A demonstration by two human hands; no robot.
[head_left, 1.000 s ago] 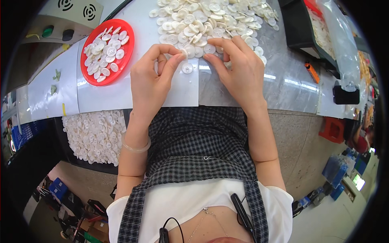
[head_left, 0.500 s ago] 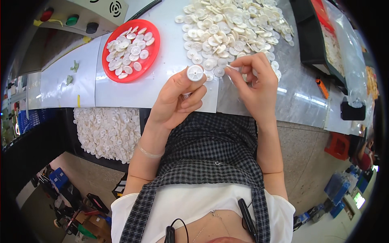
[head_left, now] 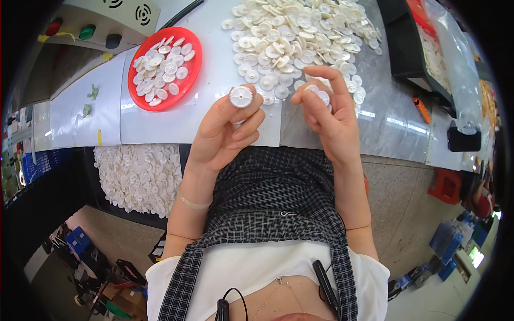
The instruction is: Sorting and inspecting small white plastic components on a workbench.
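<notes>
Between the thumb and forefinger of my left hand (head_left: 222, 131) is a white plastic gear (head_left: 241, 97), its toothed rim turned upward. Part of another white piece peeks out lower down, among the curled fingers. My right hand (head_left: 337, 120) pinches a second white gear (head_left: 320, 97) against its fingers with the thumb, its forefinger raised. Both hands hover over the near part of the worktable, apart from each other. Just beyond them spreads a large heap of white gears (head_left: 289, 40). To the left stands a red round tray (head_left: 197, 59) with white gears in it.
Below the table edge at left, a black bin holds many small white parts (head_left: 139, 179). A grey machine box (head_left: 120, 18) with red, green and black buttons sits at the far left. At right are a black crate (head_left: 399, 51), an orange cutter (head_left: 421, 110) and a dark phone-like object (head_left: 463, 139).
The gear in my right hand has turned from edge-on to face-up, and the thumb now lies over it. My left hand has shifted slightly left, its gear tilted differently.
</notes>
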